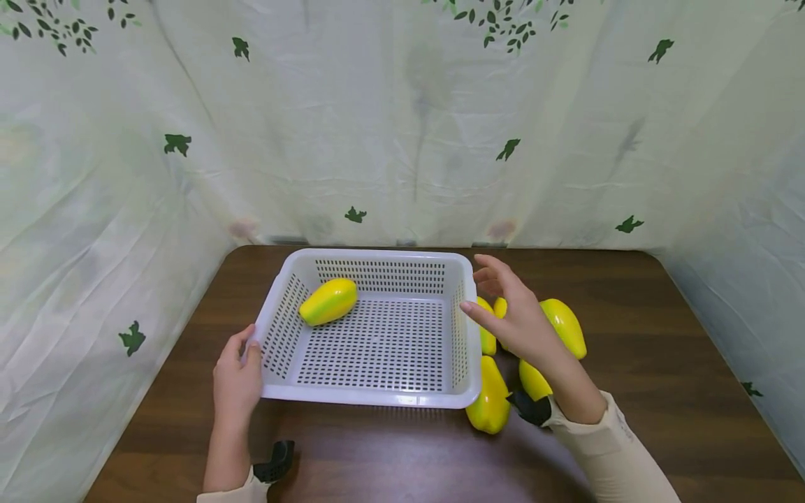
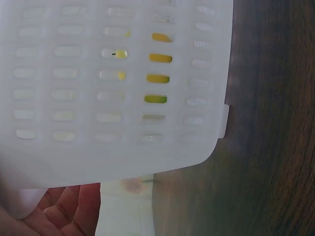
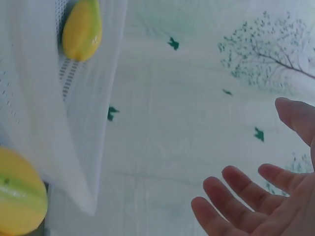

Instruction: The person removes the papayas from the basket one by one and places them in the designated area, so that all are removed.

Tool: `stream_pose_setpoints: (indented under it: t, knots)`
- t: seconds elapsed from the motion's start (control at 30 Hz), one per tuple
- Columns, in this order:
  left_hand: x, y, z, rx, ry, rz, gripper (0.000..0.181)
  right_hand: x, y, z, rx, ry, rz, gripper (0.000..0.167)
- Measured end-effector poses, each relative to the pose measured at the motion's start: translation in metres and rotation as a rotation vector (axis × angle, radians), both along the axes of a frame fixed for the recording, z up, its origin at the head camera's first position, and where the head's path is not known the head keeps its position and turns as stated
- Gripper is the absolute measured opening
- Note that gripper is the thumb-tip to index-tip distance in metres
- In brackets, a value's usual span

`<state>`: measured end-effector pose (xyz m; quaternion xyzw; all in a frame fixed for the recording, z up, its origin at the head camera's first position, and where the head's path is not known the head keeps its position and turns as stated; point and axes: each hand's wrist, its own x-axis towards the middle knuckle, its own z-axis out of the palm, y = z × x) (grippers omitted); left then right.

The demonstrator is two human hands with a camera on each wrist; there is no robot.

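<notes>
A white perforated plastic basket (image 1: 374, 349) is in the middle of the head view, over the table. One yellow-green papaya (image 1: 328, 302) lies inside it, toward the left back. My left hand (image 1: 235, 381) grips the basket's left rim, thumb on top; in the left wrist view the fingers (image 2: 74, 211) show beyond the rim. My right hand (image 1: 522, 325) hovers by the right rim with fingers spread, holding nothing. The right wrist view shows that hand (image 3: 266, 206) apart from the basket (image 3: 91, 147). Several more papayas (image 1: 489, 399) lie under and around the right hand, partly hidden.
The brown wooden table (image 1: 641, 349) extends to both sides and in front of the basket. A pale curtain (image 1: 402, 140) with leaf and bird prints hangs behind and at the sides. Dark camera mounts (image 1: 274, 461) sit on both wrists.
</notes>
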<state>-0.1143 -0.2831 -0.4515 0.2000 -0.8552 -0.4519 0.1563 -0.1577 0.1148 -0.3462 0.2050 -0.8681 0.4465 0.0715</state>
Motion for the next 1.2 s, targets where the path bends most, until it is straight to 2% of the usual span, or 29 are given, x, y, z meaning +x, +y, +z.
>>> stream_pose_setpoints:
  t: [0.07,0.1,0.27,0.3,0.33,0.4,0.5,0.63,0.73,0.93,1.2]
  knots:
    - [-0.001,-0.002,-0.003,0.002,-0.005,-0.002,0.047,-0.005,-0.01,0.002,0.008,0.02,0.041,0.069]
    - [-0.005,-0.009,-0.016,-0.018,0.007,0.008,0.046,-0.008,-0.015,0.003,0.011,0.033,0.065,0.068]
    - [0.001,0.003,0.003,0.014,-0.001,-0.005,0.043,-0.023,-0.042,0.002,0.036,0.057,0.153,0.066]
    - [0.001,0.002,0.002,0.003,0.0,-0.001,0.044,-0.025,-0.048,0.002,0.042,0.055,0.17,0.066]
    - [0.004,0.007,0.012,0.014,-0.016,0.001,0.044,-0.028,-0.053,0.001,0.05,0.049,0.185,0.066]
    - [0.002,0.004,0.005,0.0,-0.018,0.012,0.044,-0.033,-0.064,0.0,0.072,0.045,0.221,0.067]
    - [0.001,0.003,0.005,-0.007,-0.01,0.014,0.044,-0.039,-0.08,-0.003,0.125,0.037,0.257,0.067]
    - [0.007,0.012,0.022,0.026,0.006,-0.002,0.043,-0.046,-0.102,-0.008,0.19,0.0,0.298,0.068]
    - [0.008,0.014,0.026,0.028,-0.013,0.001,0.042,-0.054,-0.118,-0.014,0.213,-0.019,0.336,0.069]
    - [0.007,0.014,0.024,0.029,-0.015,0.003,0.041,-0.073,-0.144,-0.035,0.209,-0.044,0.366,0.069]
    - [0.006,0.015,0.024,0.005,0.038,0.003,0.039,-0.091,-0.164,-0.053,0.174,-0.178,0.393,0.068]
